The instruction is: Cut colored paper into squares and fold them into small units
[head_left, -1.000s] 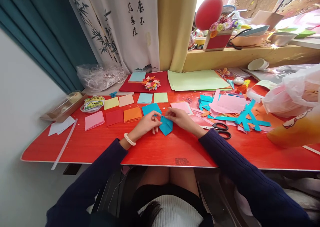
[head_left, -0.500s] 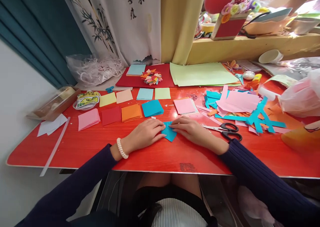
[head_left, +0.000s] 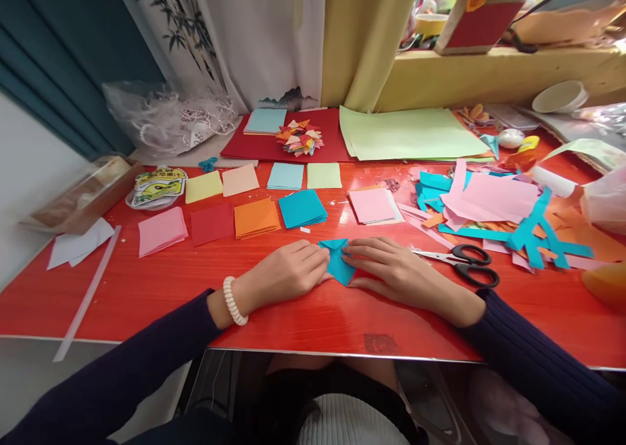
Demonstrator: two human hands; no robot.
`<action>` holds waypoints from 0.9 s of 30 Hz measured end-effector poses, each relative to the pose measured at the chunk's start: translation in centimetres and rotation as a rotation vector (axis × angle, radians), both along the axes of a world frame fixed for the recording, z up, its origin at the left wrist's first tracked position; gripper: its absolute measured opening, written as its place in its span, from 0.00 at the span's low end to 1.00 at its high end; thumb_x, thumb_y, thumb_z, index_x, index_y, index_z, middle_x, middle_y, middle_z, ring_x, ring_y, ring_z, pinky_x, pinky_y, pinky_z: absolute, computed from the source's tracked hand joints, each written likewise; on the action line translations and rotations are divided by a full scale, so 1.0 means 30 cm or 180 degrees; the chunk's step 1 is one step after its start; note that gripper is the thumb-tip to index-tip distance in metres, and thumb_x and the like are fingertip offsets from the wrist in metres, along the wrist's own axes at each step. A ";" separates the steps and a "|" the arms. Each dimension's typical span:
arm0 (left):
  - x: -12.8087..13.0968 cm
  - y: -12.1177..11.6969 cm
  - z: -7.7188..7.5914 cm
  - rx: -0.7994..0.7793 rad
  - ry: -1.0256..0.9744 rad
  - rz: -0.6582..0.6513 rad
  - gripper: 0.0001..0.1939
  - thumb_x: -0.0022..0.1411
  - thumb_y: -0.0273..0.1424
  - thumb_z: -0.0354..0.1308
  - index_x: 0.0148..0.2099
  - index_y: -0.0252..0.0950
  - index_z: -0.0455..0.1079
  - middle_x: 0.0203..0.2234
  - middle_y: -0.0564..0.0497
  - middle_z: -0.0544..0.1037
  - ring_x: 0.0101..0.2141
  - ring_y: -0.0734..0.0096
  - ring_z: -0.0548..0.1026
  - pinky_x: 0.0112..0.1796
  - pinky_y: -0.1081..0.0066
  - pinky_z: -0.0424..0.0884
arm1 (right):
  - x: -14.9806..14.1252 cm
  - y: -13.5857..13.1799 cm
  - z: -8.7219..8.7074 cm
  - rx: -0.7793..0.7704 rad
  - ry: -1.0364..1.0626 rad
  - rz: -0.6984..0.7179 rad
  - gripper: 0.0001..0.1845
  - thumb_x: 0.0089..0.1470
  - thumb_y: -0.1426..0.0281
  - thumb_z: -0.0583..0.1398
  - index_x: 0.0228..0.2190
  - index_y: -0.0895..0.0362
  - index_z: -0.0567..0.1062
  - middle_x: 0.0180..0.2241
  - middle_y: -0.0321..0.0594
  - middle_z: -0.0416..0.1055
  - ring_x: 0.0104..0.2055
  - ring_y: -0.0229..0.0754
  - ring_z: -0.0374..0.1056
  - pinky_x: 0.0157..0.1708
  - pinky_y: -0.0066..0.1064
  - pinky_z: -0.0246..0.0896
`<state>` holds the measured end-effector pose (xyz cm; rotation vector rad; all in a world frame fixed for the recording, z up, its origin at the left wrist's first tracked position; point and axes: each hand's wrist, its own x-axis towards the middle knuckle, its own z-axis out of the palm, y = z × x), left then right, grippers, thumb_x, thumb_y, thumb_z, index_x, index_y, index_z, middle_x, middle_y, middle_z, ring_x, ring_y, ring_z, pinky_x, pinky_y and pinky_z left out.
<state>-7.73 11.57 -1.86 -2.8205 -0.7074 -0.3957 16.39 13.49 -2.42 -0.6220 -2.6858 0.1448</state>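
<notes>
A small square of blue paper (head_left: 340, 266), partly folded at its top edge, lies on the red table in front of me. My left hand (head_left: 291, 272), with a cream coil band on its wrist, has its fingers closed at the paper's left edge. At the right edge, my right hand (head_left: 386, 269) grips the same paper with its fingertips. Its thumb sits lower, near the paper's bottom corner. Just beyond lies a stack of blue paper squares (head_left: 302, 208), and black-handled scissors (head_left: 460, 261) rest to the right of my right hand.
Stacks of orange (head_left: 256, 218), red (head_left: 212, 224) and pink (head_left: 162, 230) squares lie left. Paper scraps (head_left: 493, 197) are heaped right. A folded paper ring (head_left: 300, 137) sits at the back, beside large green sheets (head_left: 415, 133). A plastic strip (head_left: 88, 295) overhangs the front edge.
The view has tilted down and come closer. Both hands stay on the blue paper; my right hand's fingers have spread slightly along its edge, and more of the folded top shows.
</notes>
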 end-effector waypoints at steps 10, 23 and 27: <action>0.005 -0.003 0.005 -0.0531 -0.0544 0.0070 0.13 0.66 0.27 0.43 0.47 0.33 0.67 0.32 0.44 0.76 0.35 0.66 0.74 0.37 0.64 0.70 | -0.040 0.003 0.003 0.0105 -0.0032 -0.0326 0.22 0.59 0.62 0.51 0.50 0.61 0.68 0.37 0.50 0.72 0.38 0.48 0.67 0.38 0.41 0.64; 0.031 -0.025 -0.005 -0.0192 -0.0341 0.0448 0.13 0.65 0.27 0.45 0.33 0.30 0.69 0.30 0.45 0.72 0.33 0.68 0.69 0.34 0.67 0.68 | -0.036 0.014 -0.006 -0.0874 0.0217 -0.0382 0.18 0.60 0.69 0.49 0.49 0.56 0.70 0.40 0.47 0.64 0.44 0.45 0.61 0.44 0.40 0.61; 0.029 -0.017 0.000 -0.1008 -0.0717 0.0541 0.13 0.67 0.29 0.43 0.38 0.32 0.68 0.34 0.47 0.71 0.36 0.70 0.68 0.39 0.68 0.67 | -0.031 0.016 0.025 -0.1334 0.0157 -0.0402 0.18 0.61 0.67 0.48 0.46 0.55 0.73 0.42 0.47 0.63 0.47 0.45 0.60 0.47 0.42 0.59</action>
